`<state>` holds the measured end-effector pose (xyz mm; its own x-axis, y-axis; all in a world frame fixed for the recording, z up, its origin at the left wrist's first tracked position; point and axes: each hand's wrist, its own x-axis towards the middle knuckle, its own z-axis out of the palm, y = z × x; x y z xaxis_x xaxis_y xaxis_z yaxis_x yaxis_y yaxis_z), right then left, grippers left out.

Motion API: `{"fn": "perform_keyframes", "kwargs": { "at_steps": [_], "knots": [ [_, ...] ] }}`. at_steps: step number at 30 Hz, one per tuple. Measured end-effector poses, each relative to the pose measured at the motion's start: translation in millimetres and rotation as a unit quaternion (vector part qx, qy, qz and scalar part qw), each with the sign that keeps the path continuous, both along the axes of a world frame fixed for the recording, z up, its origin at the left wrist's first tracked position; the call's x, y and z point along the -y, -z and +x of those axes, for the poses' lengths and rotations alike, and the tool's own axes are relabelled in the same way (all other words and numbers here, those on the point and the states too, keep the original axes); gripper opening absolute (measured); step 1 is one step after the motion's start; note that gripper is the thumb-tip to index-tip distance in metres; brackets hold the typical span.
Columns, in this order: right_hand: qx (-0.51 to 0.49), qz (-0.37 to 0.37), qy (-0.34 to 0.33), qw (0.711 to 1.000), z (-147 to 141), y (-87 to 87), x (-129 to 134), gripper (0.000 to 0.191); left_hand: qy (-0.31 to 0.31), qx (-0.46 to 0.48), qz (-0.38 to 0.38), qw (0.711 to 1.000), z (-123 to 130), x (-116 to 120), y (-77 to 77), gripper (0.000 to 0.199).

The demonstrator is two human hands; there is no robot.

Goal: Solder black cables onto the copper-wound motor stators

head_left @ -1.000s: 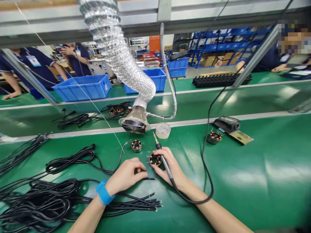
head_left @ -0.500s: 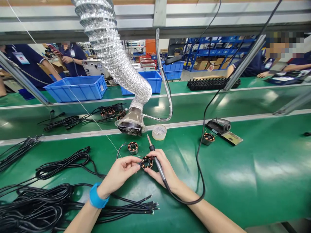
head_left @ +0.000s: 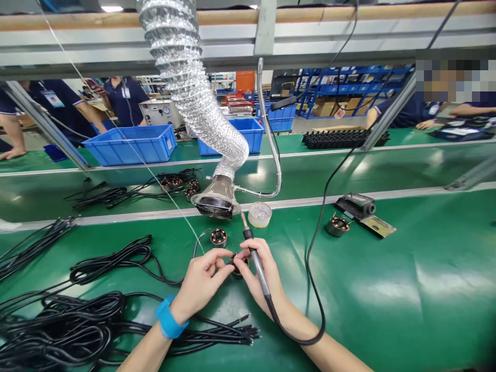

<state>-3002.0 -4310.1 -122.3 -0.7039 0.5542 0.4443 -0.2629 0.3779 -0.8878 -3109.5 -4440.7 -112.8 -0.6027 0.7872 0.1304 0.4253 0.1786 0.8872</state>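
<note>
Over the green bench (head_left: 387, 289), a silver duct (head_left: 189, 82) hangs at eleven o'clock from the right hand (head_left: 265, 268), and a heap of black cables (head_left: 65, 328) lies between eight and nine. That hand holds a soldering iron (head_left: 259, 268), its fingertips at a copper-wound ring (head_left: 239, 274) toward nine; the left hand (head_left: 200, 284) meets the ring from eight, fingers narrow, their exact hold hidden.

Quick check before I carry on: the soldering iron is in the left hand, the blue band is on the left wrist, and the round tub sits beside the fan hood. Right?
One thing is wrong: the head view shows the soldering iron in the right hand. The blue band on the left wrist and the round tub beside the fan hood stand as stated.
</note>
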Motion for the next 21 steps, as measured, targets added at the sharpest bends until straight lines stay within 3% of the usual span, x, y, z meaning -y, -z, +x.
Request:
{"fn": "perform_keyframes", "kwargs": {
  "at_steps": [4, 8, 12, 16, 21],
  "knots": [
    [0.008, -0.017, 0.062, 0.998, 1.4, 7.9, 6.1, 0.027, -0.005, -0.138, 0.035, 0.990, 4.5, 0.0, 4.0, 0.024],
    [0.001, 0.046, 0.090, 0.995, 6.6, 7.0, 10.8, 0.023, 0.027, -0.172, 0.026, 0.984, 7.0, -0.3, -0.1, 0.025],
    [-0.006, 0.137, 0.077, 0.988, 7.7, 3.7, 9.5, 0.025, 0.029, -0.040, 0.008, 0.999, 5.3, -1.4, -7.5, 0.023],
    [0.001, 0.129, 0.039, 0.991, 5.4, 2.5, 5.8, 0.031, 0.054, 0.146, 0.014, 0.988, -0.4, -2.1, -8.0, 0.021],
    [-0.006, 0.145, -0.025, 0.989, 5.1, 3.0, 9.6, 0.035, 0.079, 0.152, -0.001, 0.985, 0.9, -2.3, -4.2, 0.012]
  ]
}}
